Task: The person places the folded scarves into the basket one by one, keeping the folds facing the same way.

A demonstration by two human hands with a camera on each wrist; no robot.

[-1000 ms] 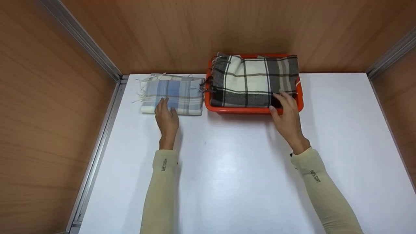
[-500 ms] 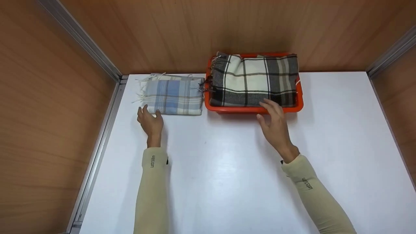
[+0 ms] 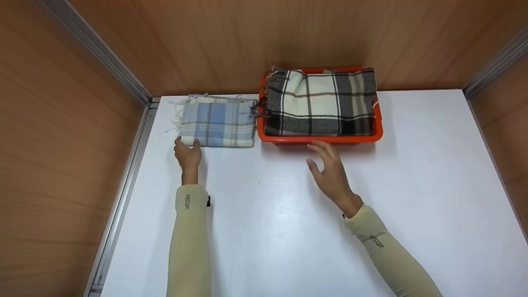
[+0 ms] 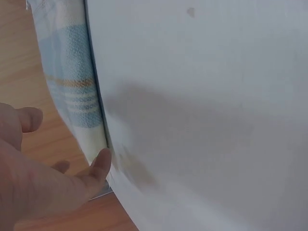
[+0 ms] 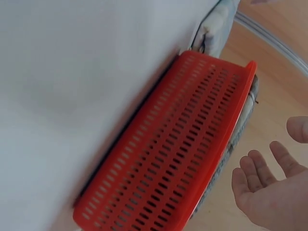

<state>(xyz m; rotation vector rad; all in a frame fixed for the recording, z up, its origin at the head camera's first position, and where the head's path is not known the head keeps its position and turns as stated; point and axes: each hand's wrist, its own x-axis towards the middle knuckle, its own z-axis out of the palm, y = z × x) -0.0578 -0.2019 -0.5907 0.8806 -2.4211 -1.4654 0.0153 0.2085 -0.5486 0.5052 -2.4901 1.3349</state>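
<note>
A folded blue-and-cream plaid scarf (image 3: 218, 121) with pale fringe lies at the back left of the white table. My left hand (image 3: 188, 156) is at its front left corner, fingers relaxed and spread. In the left wrist view, one fingertip (image 4: 102, 161) sits right at the folded edge of the scarf (image 4: 74, 72). A folded black, white and grey plaid scarf (image 3: 321, 97) fills a red plastic basket (image 3: 284, 140), its dark fringe hanging over the left rim. My right hand (image 3: 332, 175) hovers just in front of the basket with loosely bent fingers, holding nothing.
The white table (image 3: 264, 231) backs onto a wood-grain panel (image 3: 231, 45). Similar panels stand at left and right, with metal rails (image 3: 123, 189) along the table's left edge. Slotted sides show on the basket (image 5: 168, 144) in the right wrist view.
My left hand has moved left and down from over the blue scarf to its front left corner. My right hand has drawn back from the basket's right end, moving left and toward me.
</note>
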